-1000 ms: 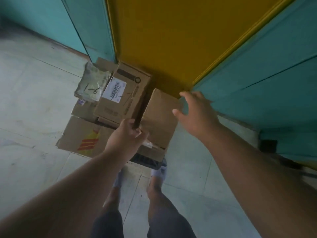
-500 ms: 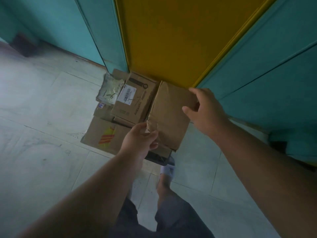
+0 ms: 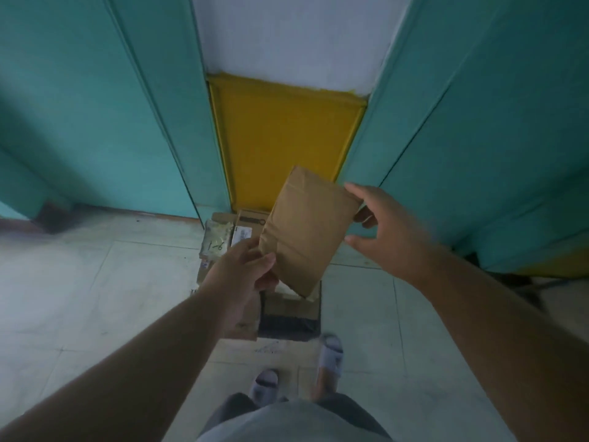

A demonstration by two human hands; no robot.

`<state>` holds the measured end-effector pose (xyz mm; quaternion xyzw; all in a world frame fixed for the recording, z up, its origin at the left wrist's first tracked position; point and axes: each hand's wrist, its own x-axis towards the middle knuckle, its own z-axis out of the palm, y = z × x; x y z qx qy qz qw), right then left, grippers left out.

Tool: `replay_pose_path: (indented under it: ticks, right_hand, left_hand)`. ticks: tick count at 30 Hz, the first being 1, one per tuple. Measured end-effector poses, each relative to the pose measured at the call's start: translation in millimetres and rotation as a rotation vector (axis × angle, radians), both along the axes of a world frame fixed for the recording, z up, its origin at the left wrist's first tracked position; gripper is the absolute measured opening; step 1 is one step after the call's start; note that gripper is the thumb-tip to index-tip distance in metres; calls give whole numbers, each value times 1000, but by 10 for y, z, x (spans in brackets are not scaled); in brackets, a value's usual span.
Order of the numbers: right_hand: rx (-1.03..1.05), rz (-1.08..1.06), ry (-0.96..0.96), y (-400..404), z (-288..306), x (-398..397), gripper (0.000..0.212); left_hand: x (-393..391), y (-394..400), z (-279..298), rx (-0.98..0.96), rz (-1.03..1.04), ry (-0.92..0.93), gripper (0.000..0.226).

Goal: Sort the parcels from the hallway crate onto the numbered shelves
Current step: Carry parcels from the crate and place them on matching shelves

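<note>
Item: brown parcel (image 3: 307, 232), lifted over the floor pile (image 3: 220, 242), pinched by my left hand (image 3: 242, 271); right hand (image 3: 382, 232) fingers spread at its far corner (shelves unseen). Sorting barely begun.

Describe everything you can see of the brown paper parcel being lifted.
The brown paper parcel is flat, rectangular and wrapped in plain kraft-looking paper with folded seams. It is tilted, raised above the stacked boxes on the floor. The left hand pinches its lower left corner; the right hand touches its upper right edge.
</note>
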<state>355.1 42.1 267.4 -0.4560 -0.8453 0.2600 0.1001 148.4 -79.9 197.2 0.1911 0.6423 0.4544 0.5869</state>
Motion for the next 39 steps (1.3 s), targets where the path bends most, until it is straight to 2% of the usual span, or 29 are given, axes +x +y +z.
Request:
replay_pose_path:
  ticks: [4,6,9,11,14,15,17,20,21,23,25,26,28,31,33,35,37,39]
  right_hand:
    - [140,-119,-29,-176,407,178,76]
    - [180,-187,7,-225,563,293,71]
    - [124,-366,143,-319,689,540,62]
    - [121,-486,195,-409,729,769,56]
    - [121,-651,209,-599,820,1168,54]
    - [118,-700,210,-668,848,1336,54]
    - [106,-784,217,-811,877,1741,54]
    - [125,-858,242,-1082,894,2504,49]
    - [124,-852,267,-1204,904,2781,50]
    - [72,-799,334,-1484,952,3332,53]
    - [-42,-717,372,-1789,1031,3867,69]
    - [-81,-690,379,-1921,1066,4127,77]
    - [-93,-682,363,-2122,1098,4646,78]
    - [-38,-789,383,-2350,1102,5339,61]
    - [-4,-901,472,-2415,1081,5716,46]
    - [33,-1001,510,-2411,1074,6039,31]
    - [63,-1071,497,-2341,1073,6360,24]
    - [100,-1113,498,-2245,1090,6706,21]
  left_hand:
    - [72,-1,342,82,-4,-51,11]
    - [190,32,500,123,24,-94,14]
    - [409,66,599,233,24,-187,30]
    - [595,32,693,310,-134,-157,47]
    - [953,30,778,344,-340,-80,90]
    - [1122,34,805,350,-373,-60,94]
    - [1529,41,860,359,-404,-34,79]
    - [2273,26,944,368,-387,-57,21]
    - [2540,1,972,350,-359,-80,12]
    - [3087,-68,984,275,-290,-134,16]
    - [3665,-173,969,192,-254,-154,22]
    - [3956,-223,958,162,-266,-177,24]
    - [4514,-324,922,129,-331,-237,26]
    - [5208,-484,956,146,-435,-285,22]
    - [5543,-535,969,221,-502,-321,26]
    - [5843,-512,1009,308,-615,-338,46]
    - [6162,-419,1037,385,-755,-281,66]
    - [6547,-243,1024,390,-828,-224,76]
